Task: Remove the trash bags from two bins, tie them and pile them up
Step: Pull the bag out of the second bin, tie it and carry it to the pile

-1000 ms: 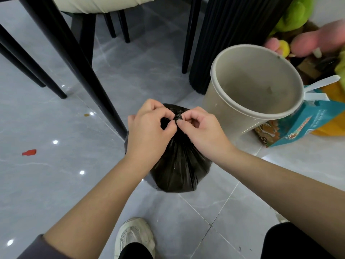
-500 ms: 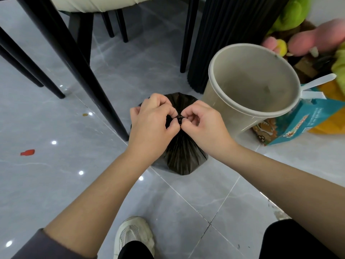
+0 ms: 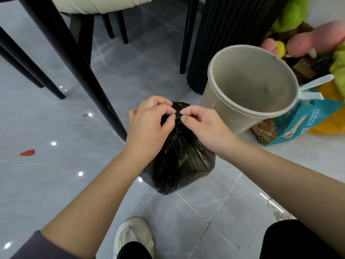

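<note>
Standing at the near edge of the view, 1 white mesh sneaker [image 3: 133, 234] rests on the glossy grey tiled floor [image 3: 56, 193], with a black trouser leg [image 3: 298, 242] off to its right. From there 2 bare forearms reach forward to a crinkled black plastic trash bag [image 3: 179, 165], full and gathered to a neck, out in the open just left of the bin; I cannot tell whether its bottom touches the tile. The left hand [image 3: 149, 128] and the right hand [image 3: 203, 126] meet above the bag with fingers curled. Thumb and forefinger of each pinch the small twisted knot [image 3: 178, 115] from opposite sides, so the knot lies between the 2 sets of fingertips and the bag's body hangs below them. Just beyond, to the right, stands a round beige plastic bin [image 3: 220, 105], its bare inner wall showing. A teal printed carton [image 3: 298, 128] lies beside it. Farther back are slanted black chair legs [image 3: 74, 62], a black ribbed column [image 3: 224, 34] and green and pink plush toys [image 3: 317, 40].
</note>
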Available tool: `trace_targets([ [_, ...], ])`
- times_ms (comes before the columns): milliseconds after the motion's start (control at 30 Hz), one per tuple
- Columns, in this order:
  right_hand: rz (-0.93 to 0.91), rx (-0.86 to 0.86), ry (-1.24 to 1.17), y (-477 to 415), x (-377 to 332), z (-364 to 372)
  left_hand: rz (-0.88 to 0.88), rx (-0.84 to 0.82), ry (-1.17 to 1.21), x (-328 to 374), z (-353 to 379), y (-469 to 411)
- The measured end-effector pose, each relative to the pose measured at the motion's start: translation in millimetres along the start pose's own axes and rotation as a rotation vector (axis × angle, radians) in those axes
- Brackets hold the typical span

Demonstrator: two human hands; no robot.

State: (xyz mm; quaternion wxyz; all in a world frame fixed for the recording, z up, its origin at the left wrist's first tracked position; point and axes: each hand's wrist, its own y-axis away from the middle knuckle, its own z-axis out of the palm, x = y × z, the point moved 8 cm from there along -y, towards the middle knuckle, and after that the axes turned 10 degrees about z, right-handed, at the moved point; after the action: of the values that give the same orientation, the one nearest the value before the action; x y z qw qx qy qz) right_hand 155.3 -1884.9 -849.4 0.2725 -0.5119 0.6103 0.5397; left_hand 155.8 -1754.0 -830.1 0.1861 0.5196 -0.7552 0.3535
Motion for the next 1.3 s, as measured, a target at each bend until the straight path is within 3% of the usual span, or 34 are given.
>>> trace_targets([
  [167,-0.103,0.235,0.053,3,-6,-16,0.003,-0.025,-0.011,4,7,-1],
  [333,-0.200,0.316,0.095,7,-12,-19,0.006,-0.012,0.057,6,9,0],
  [500,-0.223,0.256,0.215,6,-13,-11,0.033,-0.031,-0.046,6,6,0],
  [800,-0.099,0.080,0.283,1,-7,1,0.152,-0.032,-0.169,18,-3,5],
  [1000,-0.002,0.081,0.094,1,1,-2,0.154,-0.011,-0.221,14,-9,2],
  [1133,-0.106,0.221,0.195,3,-4,-11,0.107,-0.110,-0.104,6,3,-2],
  [1300,-0.192,0.293,0.335,4,-6,-11,-0.194,-0.257,0.275,-15,23,2],
])
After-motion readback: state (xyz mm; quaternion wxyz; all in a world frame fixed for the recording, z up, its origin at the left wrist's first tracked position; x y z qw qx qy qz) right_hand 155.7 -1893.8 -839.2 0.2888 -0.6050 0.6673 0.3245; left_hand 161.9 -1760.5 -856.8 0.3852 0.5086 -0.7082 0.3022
